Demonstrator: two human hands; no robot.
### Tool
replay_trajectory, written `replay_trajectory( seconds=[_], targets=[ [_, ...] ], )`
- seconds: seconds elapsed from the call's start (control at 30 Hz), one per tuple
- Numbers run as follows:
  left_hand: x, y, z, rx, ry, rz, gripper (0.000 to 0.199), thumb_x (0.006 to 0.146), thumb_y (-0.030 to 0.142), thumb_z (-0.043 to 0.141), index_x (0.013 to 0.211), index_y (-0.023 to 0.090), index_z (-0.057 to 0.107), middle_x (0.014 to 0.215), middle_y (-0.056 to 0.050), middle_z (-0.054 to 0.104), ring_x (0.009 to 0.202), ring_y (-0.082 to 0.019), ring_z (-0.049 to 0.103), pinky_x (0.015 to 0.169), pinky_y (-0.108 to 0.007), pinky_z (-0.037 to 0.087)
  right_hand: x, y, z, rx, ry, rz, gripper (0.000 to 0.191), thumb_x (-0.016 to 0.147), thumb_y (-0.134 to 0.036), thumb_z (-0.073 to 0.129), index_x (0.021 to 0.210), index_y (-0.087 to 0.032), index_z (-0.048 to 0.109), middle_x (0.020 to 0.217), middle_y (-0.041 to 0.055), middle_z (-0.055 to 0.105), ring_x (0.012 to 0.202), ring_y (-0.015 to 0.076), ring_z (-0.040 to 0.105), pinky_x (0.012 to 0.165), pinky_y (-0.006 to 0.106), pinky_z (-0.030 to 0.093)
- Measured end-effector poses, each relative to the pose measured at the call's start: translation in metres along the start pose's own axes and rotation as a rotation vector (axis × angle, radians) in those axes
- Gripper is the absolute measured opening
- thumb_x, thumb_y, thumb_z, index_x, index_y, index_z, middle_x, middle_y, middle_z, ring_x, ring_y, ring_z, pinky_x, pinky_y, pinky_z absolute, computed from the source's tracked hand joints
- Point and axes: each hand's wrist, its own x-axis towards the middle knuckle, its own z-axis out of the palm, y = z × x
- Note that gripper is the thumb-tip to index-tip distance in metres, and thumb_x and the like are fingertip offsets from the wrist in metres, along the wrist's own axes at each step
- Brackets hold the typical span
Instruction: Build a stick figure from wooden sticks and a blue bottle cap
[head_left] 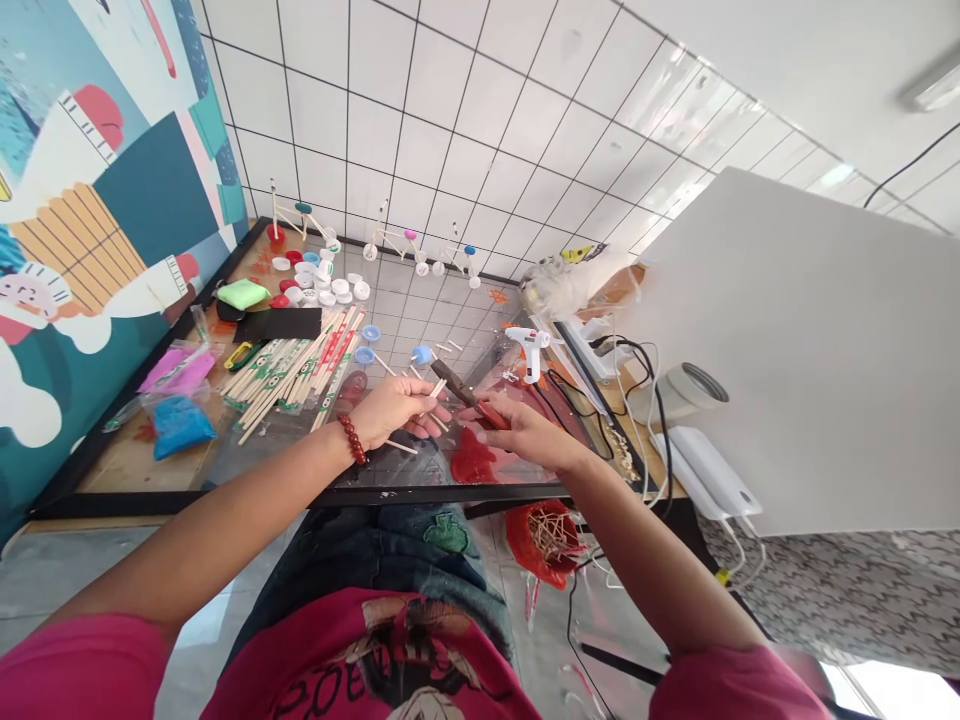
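Near the table's front edge my left hand [394, 405], with a red bead bracelet [352, 438], pinches a short pale stick [437, 388]. My right hand [525, 432] is wrapped round the red handles of the pliers [491, 414]. The dark jaws of the pliers point up and left, beside the stick's tip; whether they touch it I cannot tell. Just beyond my left hand a blue cap [421, 355] lies near several loose sticks. Two more blue caps [365, 355] are to its left.
Wrapped chopsticks [281, 375], white and red caps [322, 285] and clay packs [180, 425] lie left. Small stick-and-cap models [401, 248] stand at the back. A white glue gun [529, 352] and cables are right. A red bin [544, 545] of sticks sits below the table edge.
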Motion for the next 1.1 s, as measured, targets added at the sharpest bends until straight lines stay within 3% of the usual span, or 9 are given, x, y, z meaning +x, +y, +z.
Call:
replay_trajectory(
  seconds=[0.1, 0.27, 0.4, 0.57, 0.7, 0.87, 1.1],
  targets=[
    [-0.001, 0.001, 0.0, 0.003, 0.02, -0.026, 0.011, 0.082, 0.016, 0.07, 0.09, 0.01, 0.071, 0.08, -0.012, 0.077, 0.052, -0.013, 0.068, 0.046, -0.02, 0.05, -0.001, -0.001, -0.003, -0.016, -0.023, -0.006, 0.046, 0.076, -0.03, 0.071, 0.12, -0.019, 0.07, 0.13, 0.009, 0.062, 0.123, 0.0263, 0.053, 0.104, 0.04, 0.042],
    [-0.002, 0.002, 0.0, -0.04, 0.028, -0.067, 0.007, 0.083, 0.013, 0.068, 0.088, 0.01, 0.071, 0.078, -0.012, 0.077, 0.049, -0.011, 0.066, 0.044, -0.018, 0.05, -0.002, -0.001, -0.005, 0.064, -0.109, 0.042, 0.068, 0.077, -0.03, 0.07, 0.142, -0.021, 0.052, 0.131, 0.0088, 0.064, 0.117, 0.0243, 0.057, 0.102, 0.04, 0.044],
    [-0.002, 0.002, 0.001, -0.059, 0.02, -0.06, 0.007, 0.081, 0.015, 0.071, 0.086, 0.01, 0.071, 0.076, -0.012, 0.077, 0.048, -0.012, 0.065, 0.043, -0.018, 0.05, -0.002, -0.004, -0.004, 0.0, -0.083, 0.013, 0.05, 0.076, -0.03, 0.072, 0.125, -0.02, 0.066, 0.137, 0.0081, 0.059, 0.122, 0.0253, 0.054, 0.104, 0.038, 0.042],
    [-0.001, 0.001, -0.001, -0.06, 0.005, -0.048, 0.009, 0.079, 0.016, 0.073, 0.086, 0.01, 0.071, 0.076, -0.012, 0.077, 0.048, -0.012, 0.066, 0.044, -0.018, 0.05, -0.001, -0.003, -0.001, 0.058, -0.102, 0.074, 0.038, 0.078, -0.036, 0.071, 0.111, -0.018, 0.069, 0.097, 0.0029, 0.066, 0.082, 0.0158, 0.057, 0.072, 0.028, 0.046],
    [0.0, -0.001, -0.002, -0.08, -0.017, -0.025, 0.01, 0.078, 0.018, 0.074, 0.085, 0.011, 0.072, 0.076, -0.012, 0.077, 0.05, -0.012, 0.066, 0.045, -0.018, 0.05, 0.001, -0.001, 0.005, 0.137, -0.09, 0.057, 0.032, 0.076, -0.038, 0.073, 0.099, -0.017, 0.068, 0.081, -0.0006, 0.061, 0.071, 0.0125, 0.052, 0.064, 0.025, 0.043],
    [0.0, 0.0, -0.002, -0.089, 0.007, -0.035, 0.01, 0.078, 0.016, 0.073, 0.085, 0.01, 0.072, 0.076, -0.012, 0.077, 0.048, -0.011, 0.065, 0.043, -0.017, 0.049, 0.002, -0.001, 0.011, 0.183, -0.078, 0.091, 0.027, 0.077, -0.039, 0.071, 0.092, -0.016, 0.067, 0.078, -0.0004, 0.06, 0.067, 0.0123, 0.053, 0.062, 0.025, 0.044],
    [0.001, -0.001, -0.004, -0.076, -0.004, -0.036, 0.016, 0.075, 0.018, 0.077, 0.087, 0.01, 0.072, 0.074, -0.013, 0.077, 0.046, -0.012, 0.064, 0.042, -0.019, 0.048, 0.0, 0.005, 0.006, 0.202, -0.091, 0.111, 0.022, 0.07, -0.025, 0.07, 0.091, -0.019, 0.068, 0.088, 0.0015, 0.067, 0.074, 0.0146, 0.056, 0.067, 0.027, 0.046]
  ],
)
